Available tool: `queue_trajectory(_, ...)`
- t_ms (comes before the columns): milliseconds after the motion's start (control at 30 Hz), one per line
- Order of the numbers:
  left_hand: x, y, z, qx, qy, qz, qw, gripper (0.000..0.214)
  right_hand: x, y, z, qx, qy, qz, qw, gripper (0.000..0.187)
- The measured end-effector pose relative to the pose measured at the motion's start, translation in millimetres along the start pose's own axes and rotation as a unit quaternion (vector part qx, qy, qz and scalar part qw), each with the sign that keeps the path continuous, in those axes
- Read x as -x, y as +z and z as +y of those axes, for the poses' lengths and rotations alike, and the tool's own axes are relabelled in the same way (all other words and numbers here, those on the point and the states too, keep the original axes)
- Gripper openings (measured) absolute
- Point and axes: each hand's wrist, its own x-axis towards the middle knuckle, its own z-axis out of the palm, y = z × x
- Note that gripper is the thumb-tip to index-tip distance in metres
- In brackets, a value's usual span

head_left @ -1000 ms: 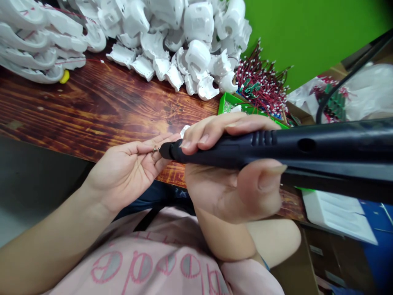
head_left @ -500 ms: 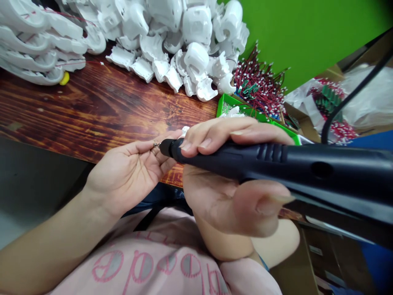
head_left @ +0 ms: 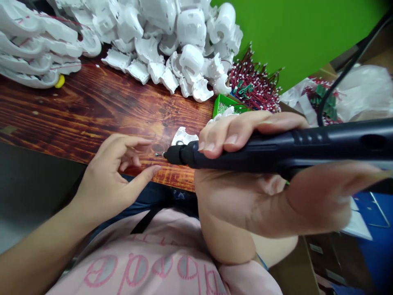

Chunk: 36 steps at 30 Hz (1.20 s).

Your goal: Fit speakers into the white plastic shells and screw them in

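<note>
the right hand (head_left: 245,192) grips a rotary tool (head_left: 239,157) beside a white piece (head_left: 183,137), the left hand (head_left: 112,180) is open and empty, and many white shells (head_left: 192,26) lie heaped at the table's (head_left: 76,106) far edge.

The person wears a pale pink T-shirt (head_left: 138,266) printed with large letters (head_left: 101,270) outlined in darker pink, their round parts filled with grey. A short sleeve (head_left: 248,278) of the same pink shows by the right arm, with a thin blue edge (head_left: 262,264) just beside it. A narrow black strap (head_left: 145,221) runs slantwise across the chest, and dark navy cloth (head_left: 153,196) lies over the lap. The left hand (head_left: 110,184) and right hand (head_left: 254,200) are bare, with longish fingernails (head_left: 208,146).
</note>
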Motion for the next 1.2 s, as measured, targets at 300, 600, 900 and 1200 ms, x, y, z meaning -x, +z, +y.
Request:
queue_trajectory(300,-11.5,9.0,-5.3,-0.021,0.153,0.03,0.987,0.02,3.8,10.0,7.8,0.001,0.004,0.061,0.998,0.029)
queue_trajectory(600,-12.5,14.7,-5.4,-0.022,0.158,0.009,0.987,0.019,4.1,2.1,10.0,0.003,0.019,0.088,0.996,0.03)
queue_trajectory(900,-46.1,29.8,-14.8,-0.112,0.083,-0.11,0.984,0.107,0.6,-24.3,25.8,-0.028,-0.019,0.186,0.982,0.033)
queue_trajectory(1200,-61.9,57.9,-16.8,-0.066,-0.012,-0.164,0.984,0.092,-19.1,-47.7,98.7,-0.048,-0.125,0.187,0.973,0.037)
